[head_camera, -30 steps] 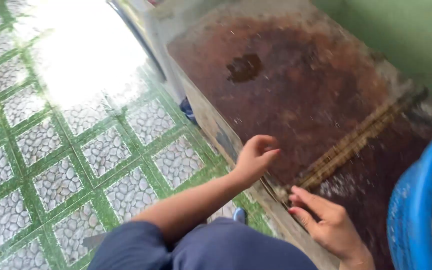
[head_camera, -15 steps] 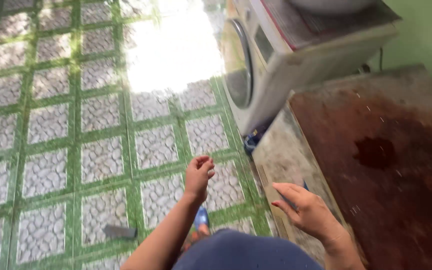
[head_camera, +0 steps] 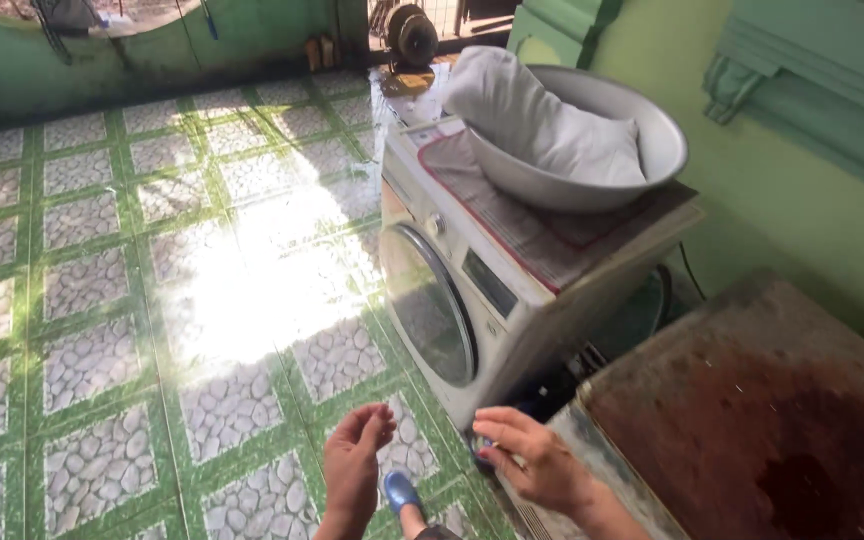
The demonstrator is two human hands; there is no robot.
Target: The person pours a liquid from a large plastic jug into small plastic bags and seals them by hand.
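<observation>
Left hand: my left hand (head_camera: 355, 462) is hanging empty over the tiled floor (head_camera: 102, 300), fingers loosely curled — gripping nothing.
Right hand: my right hand (head_camera: 530, 457) is resting half-open on the corner of the rust-brown slab (head_camera: 752, 400), holding nothing.
Progress: nothing is being carried; the washing machine (head_camera: 492, 290) is standing shut, just ahead.
Beyond: a grey basin (head_camera: 642, 150) is sitting on top, cradling a white bundle (head_camera: 542, 120) — untouched.

Green-gridded tile floor (head_camera: 102, 300) carries washing machine (head_camera: 492, 290), rusty slab (head_camera: 752, 400).
</observation>
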